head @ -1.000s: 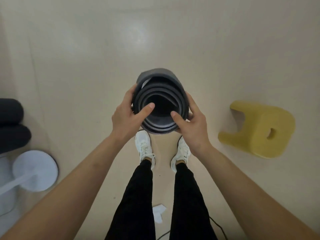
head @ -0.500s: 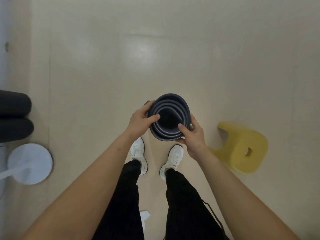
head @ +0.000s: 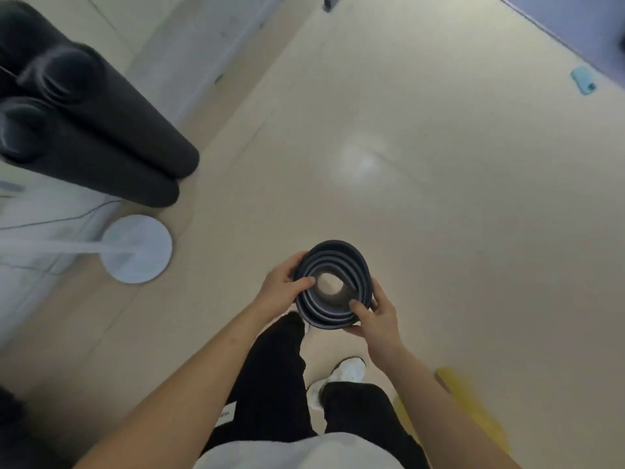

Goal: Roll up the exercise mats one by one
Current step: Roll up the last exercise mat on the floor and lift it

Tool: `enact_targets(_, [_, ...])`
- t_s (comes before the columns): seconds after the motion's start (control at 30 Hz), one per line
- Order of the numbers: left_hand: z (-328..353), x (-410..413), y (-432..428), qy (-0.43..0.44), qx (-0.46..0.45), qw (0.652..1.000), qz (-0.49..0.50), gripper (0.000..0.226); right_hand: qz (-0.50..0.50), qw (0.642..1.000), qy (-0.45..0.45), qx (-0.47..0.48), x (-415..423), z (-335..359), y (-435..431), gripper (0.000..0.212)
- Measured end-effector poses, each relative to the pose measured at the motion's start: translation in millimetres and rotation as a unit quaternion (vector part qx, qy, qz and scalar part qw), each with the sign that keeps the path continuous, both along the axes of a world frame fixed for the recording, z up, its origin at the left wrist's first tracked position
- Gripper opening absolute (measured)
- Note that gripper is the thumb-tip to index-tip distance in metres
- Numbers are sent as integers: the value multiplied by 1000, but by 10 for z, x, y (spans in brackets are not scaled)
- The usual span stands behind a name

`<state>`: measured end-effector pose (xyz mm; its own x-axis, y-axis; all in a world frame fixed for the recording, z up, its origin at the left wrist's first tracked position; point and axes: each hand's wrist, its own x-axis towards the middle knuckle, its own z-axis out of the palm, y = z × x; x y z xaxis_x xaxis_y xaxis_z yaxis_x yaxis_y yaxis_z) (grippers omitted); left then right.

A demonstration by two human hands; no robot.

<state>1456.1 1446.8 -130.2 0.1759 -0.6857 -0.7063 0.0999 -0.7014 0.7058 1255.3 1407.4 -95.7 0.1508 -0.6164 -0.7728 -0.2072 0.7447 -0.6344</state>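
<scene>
A dark grey rolled exercise mat (head: 333, 316) stands on end in front of me, and I look down through its spiral to the floor. My left hand (head: 282, 286) grips its left rim, thumb hooked over the top edge. My right hand (head: 373, 318) grips the right rim, thumb over the edge too. Two more rolled dark mats (head: 101, 130) stand together at the upper left, near the wall.
A white round stand base (head: 137, 248) with a pole and cable sits left of me. A yellow stool (head: 473, 411), blurred, is at the lower right. A purple mat edge (head: 581, 32) and a light blue object (head: 583, 81) lie at the far upper right.
My view has swung left, toward the two standing rolled mats and the white base. The yellow stool has slid to the lower right. Both hands keep their hold on the rolled mat.
</scene>
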Motion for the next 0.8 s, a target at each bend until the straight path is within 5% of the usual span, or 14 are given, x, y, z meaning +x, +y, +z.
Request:
enact_targets(0.4, [714, 1828, -759, -129, -67, 969, 199, 55, 182, 981, -40, -56, 2232, 714, -1573, 60])
enact_targets(0.8, [685, 3207, -2202, -102, -38, 895, 433, 39, 329, 942, -56, -26, 4254, 703, -3487, 61])
